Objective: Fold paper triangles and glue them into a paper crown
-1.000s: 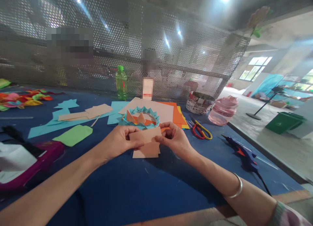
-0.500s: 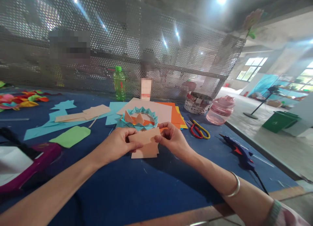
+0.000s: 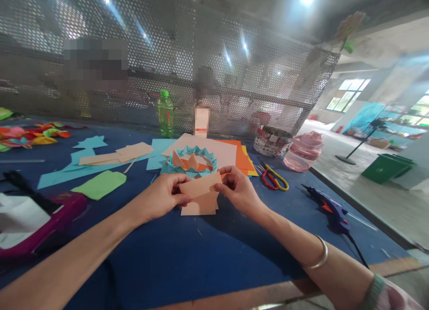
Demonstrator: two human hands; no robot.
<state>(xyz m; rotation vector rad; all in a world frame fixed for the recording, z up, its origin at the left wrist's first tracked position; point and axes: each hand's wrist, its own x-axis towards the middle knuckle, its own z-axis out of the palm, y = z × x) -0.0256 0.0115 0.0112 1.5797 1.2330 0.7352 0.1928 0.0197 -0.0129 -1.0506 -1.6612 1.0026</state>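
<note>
Between my hands is a rectangular piece of peach paper (image 3: 202, 186), tilted above the table. My left hand (image 3: 170, 191) pinches its left edge between thumb and fingers. At the right edge, my right hand (image 3: 236, 183) grips it the same way. Under it lies more peach paper (image 3: 198, 208), its lower edges showing. Just behind stands a ring of folded blue paper points (image 3: 193, 153), with two peach points (image 3: 192, 161) at its near left. The fingertips behind the held paper are hidden.
Red-and-yellow-handled scissors (image 3: 275, 178) and a blue glue gun (image 3: 330, 209) lie to the right. A pink bottle (image 3: 303, 151) and a round basket (image 3: 273, 141) stand behind them. At left are green paper (image 3: 100, 185), blue paper strips (image 3: 60, 176) and a magenta object (image 3: 63, 216).
The view has shifted slightly. Both hands still hold the peach paper, and my left thumb covers less of its front than before.
</note>
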